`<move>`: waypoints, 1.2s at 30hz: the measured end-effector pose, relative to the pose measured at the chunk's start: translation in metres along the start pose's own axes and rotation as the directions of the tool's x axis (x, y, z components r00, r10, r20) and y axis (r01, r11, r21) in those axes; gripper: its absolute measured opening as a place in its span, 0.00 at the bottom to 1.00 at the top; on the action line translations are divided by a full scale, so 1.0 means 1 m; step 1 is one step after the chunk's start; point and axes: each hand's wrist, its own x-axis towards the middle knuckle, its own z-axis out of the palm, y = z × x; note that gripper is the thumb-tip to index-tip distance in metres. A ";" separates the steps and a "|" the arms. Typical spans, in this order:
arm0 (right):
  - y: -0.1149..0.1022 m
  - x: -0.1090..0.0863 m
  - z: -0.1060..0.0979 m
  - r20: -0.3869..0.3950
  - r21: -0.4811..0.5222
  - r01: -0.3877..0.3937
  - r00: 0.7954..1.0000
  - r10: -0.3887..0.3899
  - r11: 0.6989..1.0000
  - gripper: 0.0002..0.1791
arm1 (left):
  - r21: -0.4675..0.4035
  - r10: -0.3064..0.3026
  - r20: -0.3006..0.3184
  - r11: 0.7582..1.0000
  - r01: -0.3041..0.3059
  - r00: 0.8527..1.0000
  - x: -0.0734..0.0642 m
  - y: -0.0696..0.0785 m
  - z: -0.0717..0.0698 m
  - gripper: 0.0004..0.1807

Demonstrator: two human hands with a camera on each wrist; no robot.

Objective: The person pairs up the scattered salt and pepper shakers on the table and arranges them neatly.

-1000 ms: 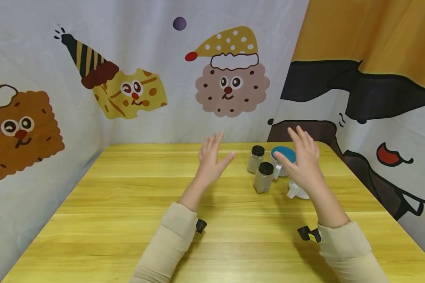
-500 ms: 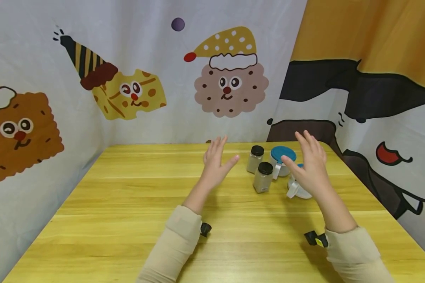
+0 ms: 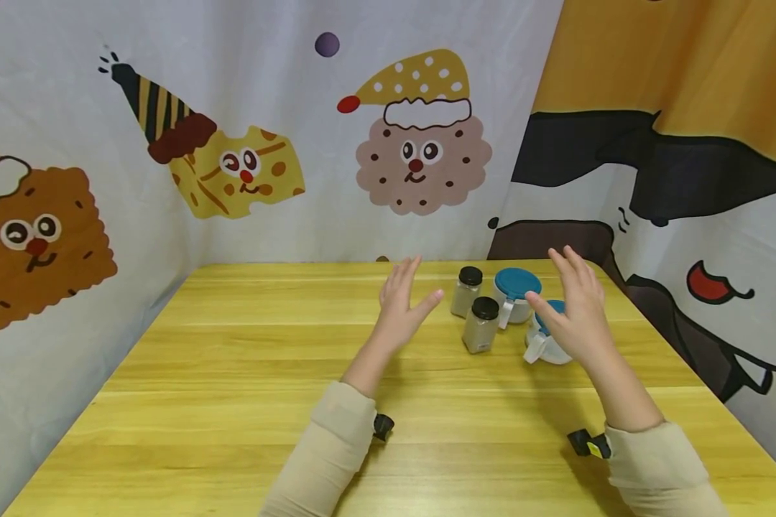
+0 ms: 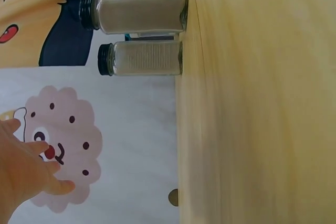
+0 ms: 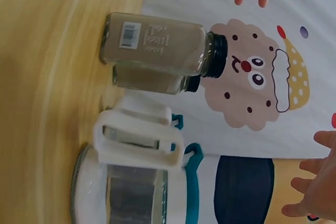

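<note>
Right, the near blue-lidded jar (image 3: 548, 346) stands upright on the table's (image 3: 233, 402) right side, partly behind the right hand (image 3: 577, 316). I'd call it glass: stiff, breakable, probably slick, so I favour its white handle (image 3: 535, 349). Just behind sits the far blue-lidded jar (image 3: 513, 301); two black-capped jars (image 3: 480, 332) stand leftward. Both the right and left hand (image 3: 402, 309) hover, thumbs well apart from fingers, gripping nothing.

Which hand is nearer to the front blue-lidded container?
Right. The right hand hovers by the front blue-lidded container, partly covering it in the head view; the left hand is raised farther left, past the front black-capped jar.
</note>
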 end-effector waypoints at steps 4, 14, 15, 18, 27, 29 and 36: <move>0.005 -0.003 -0.002 0.006 -0.003 -0.006 1.000 0.006 1.000 0.40 | -0.012 0.008 0.005 1.000 -0.008 1.000 -0.001 0.001 0.004 0.43; 0.013 -0.008 -0.003 0.023 0.009 -0.030 0.999 0.030 0.999 0.39 | -0.040 0.000 0.021 0.999 0.001 1.000 -0.002 0.003 0.012 0.44; 0.014 -0.008 -0.004 0.024 0.011 -0.032 0.999 0.032 0.999 0.39 | -0.040 -0.004 0.022 0.999 0.005 1.000 -0.002 0.003 0.012 0.44; 0.018 -0.010 -0.005 0.027 0.017 -0.040 0.999 0.039 0.999 0.39 | -0.051 -0.017 0.025 0.999 0.018 1.000 -0.003 0.002 0.014 0.43; 0.032 -0.014 -0.009 0.055 0.030 -0.059 0.997 0.058 0.998 0.39 | -0.085 -0.049 0.029 0.995 0.051 0.998 -0.004 0.001 0.020 0.42; 0.034 -0.015 -0.010 0.064 0.029 -0.063 0.996 0.061 0.998 0.39 | -0.094 -0.054 0.034 0.994 0.057 0.998 -0.004 0.002 0.022 0.42; 0.037 -0.018 -0.010 0.091 0.037 -0.084 0.993 0.081 0.996 0.40 | -0.129 -0.081 0.044 0.988 0.086 0.996 -0.005 0.005 0.026 0.42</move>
